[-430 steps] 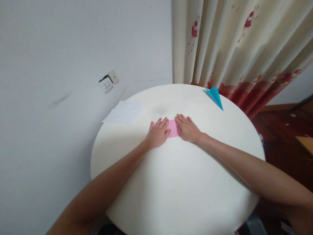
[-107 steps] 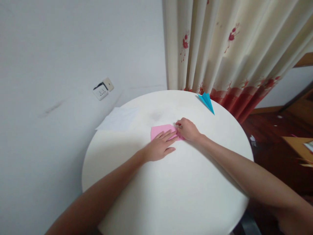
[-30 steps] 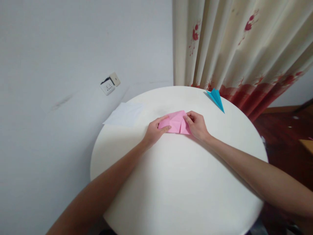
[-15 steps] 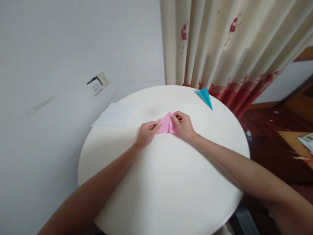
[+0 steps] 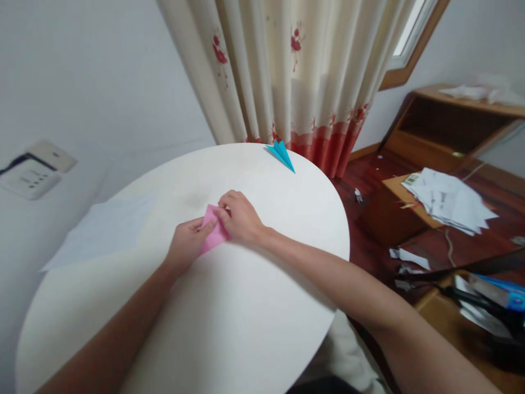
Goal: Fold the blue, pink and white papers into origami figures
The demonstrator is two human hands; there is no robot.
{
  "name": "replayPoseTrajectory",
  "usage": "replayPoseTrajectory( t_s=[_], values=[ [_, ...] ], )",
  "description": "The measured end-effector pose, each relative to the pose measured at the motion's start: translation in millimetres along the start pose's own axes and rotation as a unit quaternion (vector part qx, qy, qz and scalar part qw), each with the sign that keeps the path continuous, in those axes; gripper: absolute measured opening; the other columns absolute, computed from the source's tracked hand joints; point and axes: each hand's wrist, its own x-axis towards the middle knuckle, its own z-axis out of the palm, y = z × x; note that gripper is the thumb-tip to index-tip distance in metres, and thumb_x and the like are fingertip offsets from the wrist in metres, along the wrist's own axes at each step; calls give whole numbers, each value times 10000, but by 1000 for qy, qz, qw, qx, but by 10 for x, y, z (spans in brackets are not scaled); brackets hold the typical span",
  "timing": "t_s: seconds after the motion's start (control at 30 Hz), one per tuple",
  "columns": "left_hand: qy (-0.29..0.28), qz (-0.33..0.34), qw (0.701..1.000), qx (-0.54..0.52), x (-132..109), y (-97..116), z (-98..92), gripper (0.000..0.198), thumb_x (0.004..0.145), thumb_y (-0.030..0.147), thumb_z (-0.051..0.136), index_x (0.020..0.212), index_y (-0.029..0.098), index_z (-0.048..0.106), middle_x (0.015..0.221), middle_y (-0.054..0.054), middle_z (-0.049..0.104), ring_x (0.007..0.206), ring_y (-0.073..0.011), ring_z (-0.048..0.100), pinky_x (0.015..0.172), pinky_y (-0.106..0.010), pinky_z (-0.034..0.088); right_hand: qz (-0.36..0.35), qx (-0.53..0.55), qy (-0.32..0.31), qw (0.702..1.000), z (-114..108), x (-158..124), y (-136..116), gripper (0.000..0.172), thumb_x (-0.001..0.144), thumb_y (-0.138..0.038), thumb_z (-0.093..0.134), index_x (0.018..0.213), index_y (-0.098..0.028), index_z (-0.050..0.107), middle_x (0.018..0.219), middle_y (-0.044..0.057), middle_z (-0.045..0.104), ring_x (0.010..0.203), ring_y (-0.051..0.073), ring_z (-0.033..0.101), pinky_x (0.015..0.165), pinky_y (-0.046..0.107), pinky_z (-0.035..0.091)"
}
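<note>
A small folded sheet of pink paper (image 5: 214, 238) is held between my two hands over the white round table (image 5: 229, 323). My left hand (image 5: 187, 241) grips its left side, thumb on top. On the upper right edge, the fingers of my right hand (image 5: 239, 216) are pinched on the paper, hiding part of it. Toward the table's far edge lies a blue paper plane (image 5: 281, 155), apart from both hands. White paper sheets (image 5: 102, 230) lie flat at the table's left side.
Behind the table hangs a cream and red curtain (image 5: 279, 82). The wall at left carries a socket (image 5: 33, 178). To the right, a stack of papers (image 5: 449, 200) rests on a low wooden stand (image 5: 394, 202), near a wooden cabinet (image 5: 451, 120). Paper scraps (image 5: 410, 258) litter the floor.
The view has swung to the right, so the table sits further left. The pink paper now looks narrower and turned, and my hands are closer together on it.
</note>
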Motion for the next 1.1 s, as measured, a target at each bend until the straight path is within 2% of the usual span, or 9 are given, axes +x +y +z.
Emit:
replayPoseTrajectory(
  t_s=[0.17,0.33,0.5,0.67,0.8,0.9,0.93,1.0,1.1],
  values=[
    [-51,-21,998,19,-20,67,-60,512,730,653,650,730,146,722,658,-35,655,577,-162,512,507,-238,373,56,-14,9,998,33,-107,-101,225,962,-255,566,743,-203,554,863,26,582,866,170,523,817,280,409],
    [-57,-42,997,-3,-31,36,-57,524,704,660,691,693,136,706,617,-26,620,537,-135,467,468,-222,328,74,-9,-2,997,83,-183,-80,217,967,-292,563,779,-198,615,869,27,605,855,163,537,769,269,393],
    [-81,-55,995,-25,-44,37,-59,522,696,649,716,692,127,711,615,-27,619,536,-129,463,466,-218,318,98,115,-33,988,80,-178,29,189,926,-258,600,776,-178,684,781,3,661,734,132,563,697,254,397],
    [-132,-42,990,-22,-68,39,-29,477,695,601,723,628,129,688,601,-17,605,544,-124,461,485,-215,317,117,273,-75,952,80,-148,88,159,836,-269,688,740,-150,727,726,16,700,689,129,600,657,245,432],
    [-152,-27,988,-23,-78,14,-4,508,729,618,691,592,131,655,539,7,541,506,-101,418,474,-209,276,137,308,-71,939,38,-138,70,151,765,-264,709,677,-143,727,684,20,692,643,125,583,611,244,428],
    [-170,-51,984,-31,-66,-11,-30,543,756,660,660,626,134,679,512,10,546,457,-99,415,447,-213,261,174,312,-44,933,-51,-106,113,166,723,-291,722,648,-143,722,661,19,683,611,121,553,586,250,411],
    [-182,-63,981,-37,-58,-17,-47,552,768,671,647,643,135,693,517,2,571,449,-105,435,441,-215,276,192,312,-34,930,-90,-88,141,180,710,-312,730,642,-145,719,646,15,675,597,120,539,575,253,403],
    [-212,-77,972,-60,-43,-22,-87,552,793,671,634,720,135,743,605,-36,674,507,-141,552,483,-226,383,222,319,-16,921,-175,-47,208,219,686,-357,749,636,-147,715,621,8,653,574,117,511,551,257,384],
    [-259,-80,957,-101,-23,-19,-156,541,820,650,631,851,134,791,866,-113,778,783,-227,717,738,-290,541,248,319,9,915,-290,5,293,264,656,-398,771,660,-138,726,617,8,640,558,110,478,527,260,351]
  ],
)
